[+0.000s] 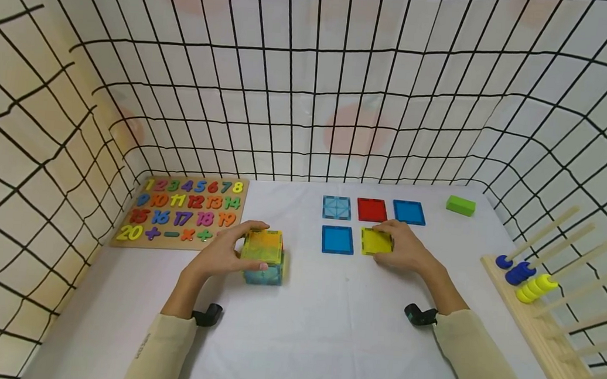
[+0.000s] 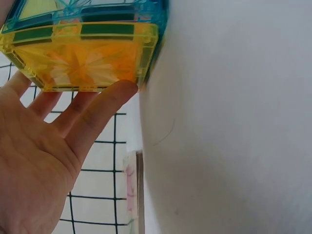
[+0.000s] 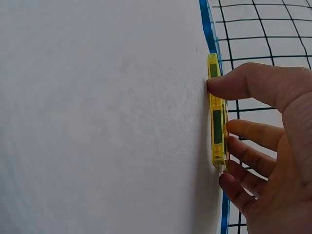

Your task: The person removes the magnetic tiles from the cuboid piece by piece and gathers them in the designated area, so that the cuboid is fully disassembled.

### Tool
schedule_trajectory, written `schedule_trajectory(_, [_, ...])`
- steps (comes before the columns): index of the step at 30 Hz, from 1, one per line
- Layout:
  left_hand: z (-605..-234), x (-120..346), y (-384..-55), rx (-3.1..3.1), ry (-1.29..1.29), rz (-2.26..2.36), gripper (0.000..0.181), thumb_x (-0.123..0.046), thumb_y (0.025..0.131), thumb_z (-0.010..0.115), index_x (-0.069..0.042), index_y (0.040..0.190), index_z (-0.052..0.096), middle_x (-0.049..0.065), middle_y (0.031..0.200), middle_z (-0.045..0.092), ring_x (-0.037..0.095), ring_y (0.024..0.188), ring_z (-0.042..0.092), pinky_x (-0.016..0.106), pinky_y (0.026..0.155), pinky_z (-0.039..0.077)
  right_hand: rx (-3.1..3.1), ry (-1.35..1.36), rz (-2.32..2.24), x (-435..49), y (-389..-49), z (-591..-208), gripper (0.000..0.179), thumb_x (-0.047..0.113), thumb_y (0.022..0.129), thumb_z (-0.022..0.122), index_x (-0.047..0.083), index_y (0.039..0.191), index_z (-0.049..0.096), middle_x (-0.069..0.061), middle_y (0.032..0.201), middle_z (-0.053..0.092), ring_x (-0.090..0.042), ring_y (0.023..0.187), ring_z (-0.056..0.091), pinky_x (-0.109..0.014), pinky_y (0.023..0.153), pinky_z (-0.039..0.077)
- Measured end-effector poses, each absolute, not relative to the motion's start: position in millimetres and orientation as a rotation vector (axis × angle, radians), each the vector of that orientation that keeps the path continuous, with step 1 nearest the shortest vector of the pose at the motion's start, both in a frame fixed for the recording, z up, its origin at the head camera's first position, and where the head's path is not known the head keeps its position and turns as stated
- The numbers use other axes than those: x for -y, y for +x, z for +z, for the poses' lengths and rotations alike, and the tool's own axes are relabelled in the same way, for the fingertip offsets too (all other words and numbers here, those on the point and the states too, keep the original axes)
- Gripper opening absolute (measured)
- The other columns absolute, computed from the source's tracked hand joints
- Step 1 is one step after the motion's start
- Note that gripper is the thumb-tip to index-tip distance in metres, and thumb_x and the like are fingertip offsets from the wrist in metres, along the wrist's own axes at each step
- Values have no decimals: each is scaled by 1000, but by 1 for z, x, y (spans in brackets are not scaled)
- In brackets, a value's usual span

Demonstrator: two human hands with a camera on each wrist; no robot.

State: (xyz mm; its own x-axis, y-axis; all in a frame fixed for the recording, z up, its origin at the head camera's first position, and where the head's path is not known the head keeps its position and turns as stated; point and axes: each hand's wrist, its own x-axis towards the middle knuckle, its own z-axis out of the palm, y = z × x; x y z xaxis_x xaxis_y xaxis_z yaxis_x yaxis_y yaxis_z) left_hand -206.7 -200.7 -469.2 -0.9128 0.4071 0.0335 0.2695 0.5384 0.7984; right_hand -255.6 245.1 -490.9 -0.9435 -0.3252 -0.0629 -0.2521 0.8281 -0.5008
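Observation:
My left hand point(image 1: 218, 255) holds a box built of see-through magnetic tiles point(image 1: 263, 275), thumb at its near side and fingers at the far side. Its top is yellow and its lower part light blue; in the left wrist view a yellow tile point(image 2: 78, 61) with an orange tint shows beside the thumb. To the right, my right hand point(image 1: 409, 250) pinches a flat yellow magnetic tile point(image 1: 374, 241) by its edges. In the right wrist view that yellow tile point(image 3: 217, 126) appears edge-on, low over the white surface.
Around the yellow tile lie a light blue tile point(image 1: 336, 207), a red tile point(image 1: 372, 210) and two blue tiles point(image 1: 409, 212). A number puzzle board point(image 1: 115, 241) is at left, a green block point(image 1: 461, 205) far right. A wooden peg rack point(image 1: 551, 353) stands right; black mesh point(image 1: 314, 108) surrounds the table.

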Motion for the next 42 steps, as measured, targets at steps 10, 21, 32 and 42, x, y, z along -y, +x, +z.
schedule_trajectory(10, [-472, 211, -209, -2505, 549, 1429, 82, -33, 74, 93, -30, 144, 50, 1, 145, 58, 37, 136, 51, 43, 94, 62, -2863, -491, -767, -245, -255, -485, 72, 27, 84, 80, 9, 149, 53, -22, 156, 42, -43, 142, 36, -69, 114, 38])
schedule_trajectory(21, [-478, 201, -212, -2452, 524, 1520, 84, -36, 76, 92, -23, 146, 49, -2, 146, 55, 38, 141, 47, 45, 94, 61, -2826, -507, -1038, -224, -240, -467, 68, 31, 89, 80, 12, 147, 52, -17, 140, 58, -37, 129, 54, -56, 105, 53])
schedule_trajectory(32, [-482, 203, -212, -2438, 509, 1549, 86, -33, 77, 92, -16, 148, 45, -2, 149, 50, 37, 142, 47, 50, 98, 59, -2703, -613, -1264, -179, -226, -457, 67, 36, 89, 81, 16, 146, 54, -14, 130, 67, -29, 117, 64, -50, 98, 59])
schedule_trajectory(42, [-482, 198, -212, -2424, 494, 1571, 80, -32, 76, 92, -24, 144, 50, -3, 148, 49, 37, 141, 47, 47, 95, 61, -2621, -716, -1264, -137, -220, -454, 66, 41, 90, 79, 21, 147, 53, -12, 128, 69, -27, 104, 69, -43, 91, 62])
